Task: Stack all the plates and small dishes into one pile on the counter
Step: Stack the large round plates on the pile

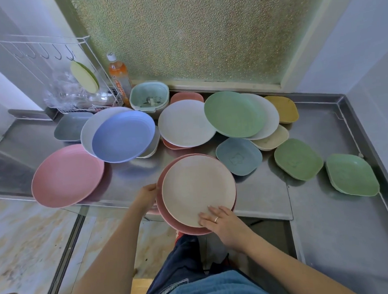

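A cream plate [197, 186] lies on a dark pink plate [169, 216] at the counter's front edge, partly over it. My left hand [147, 196] grips the pink plate's left rim. My right hand [220, 221] rests with straight fingers on the cream plate's near rim. Spread over the steel counter [268, 194] are a pink plate [66, 175], a blue plate [122, 136] on a white one, a white plate [184, 124], a green plate [234, 114], and small square dishes: blue [239, 156], two green [298, 159] [352, 174], cream [272, 138], yellow [283, 108], grey [71, 126].
A wire rack [58, 70] at the back left holds a yellow-green plate [84, 77] and glassware. An orange bottle [119, 78] and a pale green strainer basket [149, 95] stand by the frosted window. The counter's raised rim runs along the right.
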